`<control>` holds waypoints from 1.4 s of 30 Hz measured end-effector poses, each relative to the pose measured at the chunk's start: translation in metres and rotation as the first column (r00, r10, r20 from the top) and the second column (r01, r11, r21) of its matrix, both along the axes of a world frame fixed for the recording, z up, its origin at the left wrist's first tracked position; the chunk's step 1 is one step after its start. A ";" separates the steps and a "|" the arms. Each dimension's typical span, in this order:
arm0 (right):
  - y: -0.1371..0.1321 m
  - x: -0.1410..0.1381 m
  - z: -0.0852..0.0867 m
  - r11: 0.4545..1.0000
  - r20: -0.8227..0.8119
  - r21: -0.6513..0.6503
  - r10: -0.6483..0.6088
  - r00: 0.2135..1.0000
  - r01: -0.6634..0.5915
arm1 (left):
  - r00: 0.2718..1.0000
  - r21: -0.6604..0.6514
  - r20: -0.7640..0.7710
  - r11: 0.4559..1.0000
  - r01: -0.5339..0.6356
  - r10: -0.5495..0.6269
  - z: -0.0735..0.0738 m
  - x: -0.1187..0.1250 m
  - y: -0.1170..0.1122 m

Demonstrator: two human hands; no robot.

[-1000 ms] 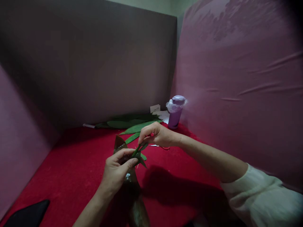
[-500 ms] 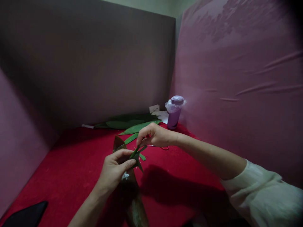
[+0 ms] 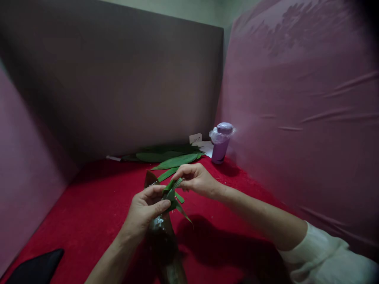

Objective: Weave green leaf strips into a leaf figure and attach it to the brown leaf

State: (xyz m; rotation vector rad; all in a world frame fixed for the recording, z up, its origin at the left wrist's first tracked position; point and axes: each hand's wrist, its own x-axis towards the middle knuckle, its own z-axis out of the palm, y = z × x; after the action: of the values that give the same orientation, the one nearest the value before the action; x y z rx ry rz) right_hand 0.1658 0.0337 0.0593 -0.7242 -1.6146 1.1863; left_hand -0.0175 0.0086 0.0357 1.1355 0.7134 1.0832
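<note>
Between my two hands is a small folded bundle of green leaf strips point(image 3: 169, 196). My left hand point(image 3: 145, 209) pinches its lower left side between thumb and fingers. With thumb and fingertips, my right hand point(image 3: 197, 180) grips a strip at the bundle's upper right. One pointed leaf end hangs down to the right. Beneath my left hand lies a long, dark brown, glossy piece point(image 3: 161, 236) with a pointed far end; its kind is unclear. A cut leaf piece point(image 3: 179, 197) shows just behind the bundle.
Long green leaves point(image 3: 174, 161) lie at the back of the red cloth point(image 3: 100, 205). A purple cup point(image 3: 220, 148) with plastic wrap stands at the back right, beside white paper point(image 3: 205, 147) and a small card point(image 3: 195, 138). A black flat object point(image 3: 35, 268) lies front left.
My right hand has shifted slightly right and down, bending the leaf strip upward at the bundle. The hanging leaf tip now reaches further right. The whole view has shifted slightly.
</note>
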 end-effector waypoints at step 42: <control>-0.018 -0.009 -0.071 0.981 -0.045 0.020 -0.190 0.981 0.191 | 0.985 -0.131 -0.109 0.980 -0.147 0.133 -0.010 0.009 0.001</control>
State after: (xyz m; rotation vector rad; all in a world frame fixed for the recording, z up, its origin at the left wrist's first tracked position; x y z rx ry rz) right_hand 0.1566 0.0152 -0.0119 -0.8139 -1.4859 1.0353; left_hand -0.0088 0.0098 0.0253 1.0373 0.9453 1.0823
